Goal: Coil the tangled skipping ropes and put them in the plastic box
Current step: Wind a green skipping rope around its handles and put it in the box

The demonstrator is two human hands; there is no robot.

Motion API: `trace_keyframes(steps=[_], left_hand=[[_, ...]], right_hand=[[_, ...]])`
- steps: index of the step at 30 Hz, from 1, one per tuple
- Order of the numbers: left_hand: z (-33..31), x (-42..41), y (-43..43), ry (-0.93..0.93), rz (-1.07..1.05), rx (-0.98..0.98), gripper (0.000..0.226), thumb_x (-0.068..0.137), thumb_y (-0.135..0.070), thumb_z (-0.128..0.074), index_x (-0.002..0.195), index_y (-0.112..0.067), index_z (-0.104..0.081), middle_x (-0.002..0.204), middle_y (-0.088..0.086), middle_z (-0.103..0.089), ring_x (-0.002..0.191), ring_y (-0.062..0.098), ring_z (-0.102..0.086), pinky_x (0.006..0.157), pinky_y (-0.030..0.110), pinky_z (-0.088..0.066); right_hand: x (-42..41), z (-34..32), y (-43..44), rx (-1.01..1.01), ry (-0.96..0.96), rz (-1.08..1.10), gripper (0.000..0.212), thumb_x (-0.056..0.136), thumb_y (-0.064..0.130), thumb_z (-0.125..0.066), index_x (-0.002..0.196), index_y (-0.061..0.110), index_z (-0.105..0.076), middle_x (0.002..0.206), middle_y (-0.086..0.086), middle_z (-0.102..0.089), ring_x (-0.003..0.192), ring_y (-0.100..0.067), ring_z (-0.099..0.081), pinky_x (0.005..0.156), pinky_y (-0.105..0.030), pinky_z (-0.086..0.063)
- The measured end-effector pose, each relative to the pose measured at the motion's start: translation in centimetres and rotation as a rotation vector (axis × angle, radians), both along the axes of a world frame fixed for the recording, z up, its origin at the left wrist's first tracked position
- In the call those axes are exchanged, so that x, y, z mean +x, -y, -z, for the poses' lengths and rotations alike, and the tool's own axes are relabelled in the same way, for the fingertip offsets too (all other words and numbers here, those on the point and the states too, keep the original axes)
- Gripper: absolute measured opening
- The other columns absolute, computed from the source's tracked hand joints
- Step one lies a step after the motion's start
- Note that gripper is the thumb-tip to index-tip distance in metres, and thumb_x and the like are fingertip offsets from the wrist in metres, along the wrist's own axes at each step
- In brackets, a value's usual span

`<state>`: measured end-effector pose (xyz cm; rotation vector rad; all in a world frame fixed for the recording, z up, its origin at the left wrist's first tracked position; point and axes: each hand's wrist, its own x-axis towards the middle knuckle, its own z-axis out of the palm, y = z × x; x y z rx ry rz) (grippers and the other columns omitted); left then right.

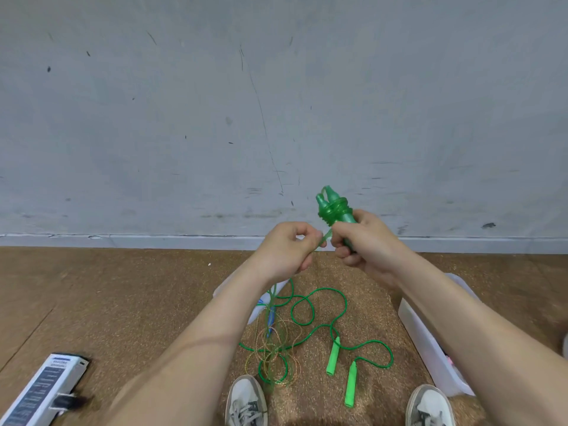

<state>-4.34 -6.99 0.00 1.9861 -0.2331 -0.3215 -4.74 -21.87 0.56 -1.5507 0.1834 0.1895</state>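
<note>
My right hand [365,241] grips two dark green skipping-rope handles [333,207] held together, with green cord wound around them near the top. My left hand [289,247] pinches the free green cord [324,239] just left of the handles; that cord hangs down under my left wrist toward the floor. On the floor between my feet lies a bright green rope [310,305] in loose loops with its two light green handles [341,367]. A thin orange-gold rope [276,342] is tangled over it. A clear plastic box [430,342] stands at the right, partly behind my right forearm.
Another clear plastic container [255,309] with something blue in it sits behind my left forearm. A white and dark cardboard box [43,392] lies at the bottom left. My two white shoes [246,401] are at the bottom edge. A grey wall rises beyond the brown floor.
</note>
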Motion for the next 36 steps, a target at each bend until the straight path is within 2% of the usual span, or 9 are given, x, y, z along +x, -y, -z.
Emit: trace_keyframes(steps=[2,5,7,10,16,21,28,32,36], left_hand=[[0.1,0.0,-0.1,0.115,0.025,0.134,0.022,0.096,-0.028,-0.052,0.083,-0.016,-0.063,0.041,-0.007,-0.048,0.038,0.007,-0.038,0.047,0.021,-0.033],[0.0,0.2,-0.8,0.273,0.063,0.366,0.011,0.087,-0.034,-0.064,0.080,-0.026,-0.066,0.045,-0.009,-0.052,0.047,0.002,-0.045,0.052,0.024,-0.035],[-0.4,0.2,-1.0,0.395,0.063,0.497,0.007,0.084,-0.033,-0.067,0.085,-0.028,-0.071,0.057,-0.005,-0.058,0.059,0.009,-0.052,0.057,0.027,-0.039],[-0.7,0.1,-1.2,0.561,0.092,0.541,0.013,0.086,-0.029,-0.065,0.095,-0.026,-0.074,0.079,-0.001,-0.068,0.076,0.017,-0.059,0.070,0.032,-0.046],[-0.9,0.1,-1.0,0.706,0.210,0.491,0.015,0.081,-0.027,-0.072,0.093,-0.020,-0.075,0.085,-0.001,-0.065,0.080,0.016,-0.058,0.071,0.031,-0.043],[-1.1,0.6,-1.8,0.622,0.256,0.493,0.017,0.082,-0.031,-0.071,0.093,-0.020,-0.076,0.084,0.001,-0.068,0.079,0.013,-0.056,0.070,0.027,-0.041],[-1.0,0.8,-3.1,0.138,0.289,0.193,0.009,0.086,-0.015,-0.068,0.080,-0.018,-0.074,0.074,0.005,-0.071,0.067,0.006,-0.058,0.066,0.023,-0.048],[-1.5,0.5,-3.5,-0.084,0.351,0.012,0.016,0.085,-0.015,-0.065,0.071,-0.017,-0.073,0.057,-0.003,-0.061,0.051,0.004,-0.049,0.052,0.015,-0.041],[-1.6,0.4,-3.3,-0.238,0.395,-0.188,0.018,0.070,-0.030,-0.071,0.061,-0.015,-0.072,0.052,-0.001,-0.059,0.044,0.005,-0.048,0.045,0.016,-0.037]], right_hand=[[0.0,0.3,0.5,-0.085,-0.001,-0.018,0.018,0.081,-0.002,-0.047,0.086,0.013,-0.040,0.064,-0.004,-0.040,0.046,-0.013,-0.034,0.039,-0.019,-0.022],[0.3,1.2,1.4,-0.744,0.170,-0.057,0.022,0.088,0.014,-0.054,0.106,0.009,-0.041,0.082,-0.008,-0.052,0.068,-0.027,-0.054,0.055,-0.029,-0.034],[0.2,1.6,1.7,-0.998,0.217,-0.119,0.029,0.090,0.018,-0.054,0.111,0.006,-0.037,0.091,-0.011,-0.052,0.089,-0.035,-0.057,0.064,-0.033,-0.036],[0.1,2.0,1.6,-1.087,0.178,-0.234,0.033,0.088,0.022,-0.057,0.109,0.007,-0.038,0.095,-0.012,-0.055,0.096,-0.035,-0.058,0.067,-0.033,-0.036],[-0.4,2.0,0.6,-1.272,0.056,-0.554,0.030,0.080,0.027,-0.068,0.094,0.017,-0.044,0.100,-0.008,-0.061,0.086,-0.025,-0.056,0.068,-0.029,-0.045],[-1.1,0.8,-0.2,-1.392,0.175,-0.729,0.045,0.080,0.024,-0.067,0.119,0.012,-0.048,0.115,-0.010,-0.060,0.103,-0.028,-0.059,0.078,-0.031,-0.048],[-2.1,-1.6,-0.1,-1.267,0.225,-0.823,0.068,0.077,0.024,-0.071,0.135,0.016,-0.036,0.115,-0.006,-0.058,0.097,-0.025,-0.056,0.070,-0.027,-0.043],[-2.6,-2.7,-0.2,-1.094,0.222,-0.902,0.069,0.076,0.017,-0.071,0.135,0.024,-0.036,0.083,0.007,-0.051,0.070,-0.013,-0.050,0.054,-0.020,-0.037],[-2.5,-2.7,0.5,-0.605,0.169,-0.811,0.055,0.075,-0.001,-0.069,0.119,0.025,-0.049,0.068,-0.001,-0.052,0.049,-0.014,-0.044,0.044,-0.026,-0.036]])
